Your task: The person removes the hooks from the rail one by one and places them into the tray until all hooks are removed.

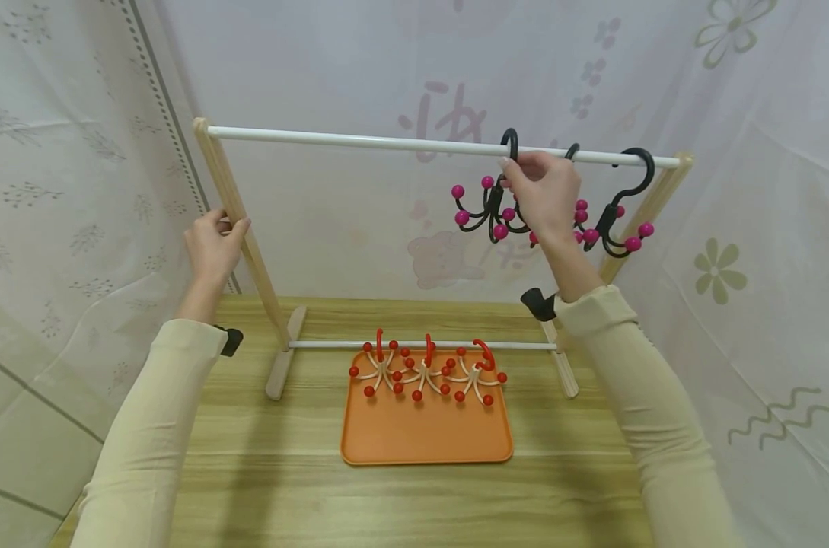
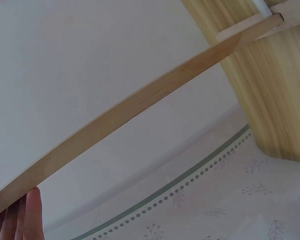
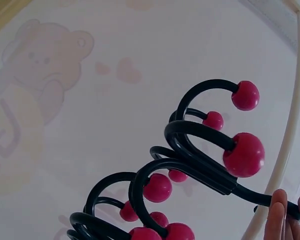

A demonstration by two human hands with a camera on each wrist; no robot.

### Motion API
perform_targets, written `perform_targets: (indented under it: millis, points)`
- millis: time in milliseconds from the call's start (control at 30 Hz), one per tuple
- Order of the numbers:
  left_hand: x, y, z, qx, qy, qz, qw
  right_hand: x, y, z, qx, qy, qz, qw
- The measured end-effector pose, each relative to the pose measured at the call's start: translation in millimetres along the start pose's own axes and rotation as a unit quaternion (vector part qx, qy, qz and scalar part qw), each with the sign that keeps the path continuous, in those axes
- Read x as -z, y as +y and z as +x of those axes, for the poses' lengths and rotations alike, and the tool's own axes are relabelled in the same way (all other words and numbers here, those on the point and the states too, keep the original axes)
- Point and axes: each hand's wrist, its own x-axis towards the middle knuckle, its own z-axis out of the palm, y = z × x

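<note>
My left hand grips the left wooden post of a rack, fingers and thumb on either side; the left wrist view shows fingertips against this post. At the white top rail, my right hand pinches the neck of a black multi-arm hook hanger with pink ball tips. Its hook loops over the rail. The right wrist view shows this hanger close up, arms spread. Two similar black hangers hang further right: one mostly hidden behind my hand, the other near the right post.
An orange tray on the wood-grain table holds three pale hangers with red hooks and red ball tips. Behind them runs the rack's lower white bar. A printed curtain surrounds the table's back and sides.
</note>
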Motion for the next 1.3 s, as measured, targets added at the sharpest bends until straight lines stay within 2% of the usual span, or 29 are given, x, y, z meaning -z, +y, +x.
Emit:
perform_targets:
  millis: [267,467,600,933,1100,1300]
  points:
    - [0.2,-0.5,0.2,-0.001,0.001,0.002,1.0000,4,-11,-9.9,0.027,-0.004,0.030,0.9992]
    - [0.1,-0.6,0.4,0.000,0.000,0.000,1.0000,5,-36,-31.8,0.048,-0.010,0.053,0.9974]
    - [0.1,-0.6,0.6,0.001,-0.002,0.000,1.0000,3,-42,-45.1,0.062,-0.023,0.062,0.9959]
    - [-1.1,-2.1,1.5,-0.013,0.007,0.002,0.9999,-6,-34,-70.0,0.057,-0.067,0.070,0.9936]
    - [-0.9,-2.4,1.7,-0.010,0.003,0.001,0.9999,-11,-27,-81.2,0.056,-0.078,0.076,0.9925]
    - [-0.7,-2.7,1.8,-0.010,0.002,-0.001,0.9999,-19,-15,-95.3,0.062,-0.092,0.105,0.9883]
